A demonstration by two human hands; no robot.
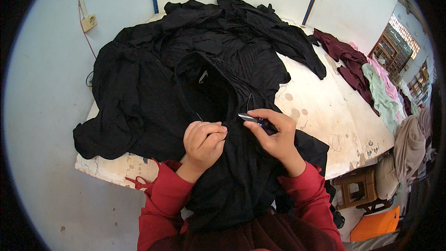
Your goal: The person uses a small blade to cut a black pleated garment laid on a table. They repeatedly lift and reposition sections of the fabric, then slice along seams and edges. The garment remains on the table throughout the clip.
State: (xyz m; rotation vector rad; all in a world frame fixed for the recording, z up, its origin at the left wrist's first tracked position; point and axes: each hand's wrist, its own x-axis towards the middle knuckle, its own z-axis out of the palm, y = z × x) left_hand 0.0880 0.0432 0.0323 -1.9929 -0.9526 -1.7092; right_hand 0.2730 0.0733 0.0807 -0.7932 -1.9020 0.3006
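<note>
A black garment [134, 97] with gathered folds spreads over the table and hangs down toward my lap. Its round banded opening faces up, and a small white label [203, 77] shows inside. My left hand [203, 143] is closed in a pinch on the garment's band at the near edge of the opening. Just right of it, my right hand [278, 135] holds a pair of thread snips [246, 117], metal blades pointing left toward the band. Loose thread ends stick up near both hands. The snips' handles are partly hidden by my fingers.
The pale wooden table [320, 111] is stained and strewn with thread bits. Maroon [341, 51], mint green [382, 94] and pink cloths lie along its right side. A brown stool [357, 188] and an orange panel [375, 224] stand lower right. White boards rise behind.
</note>
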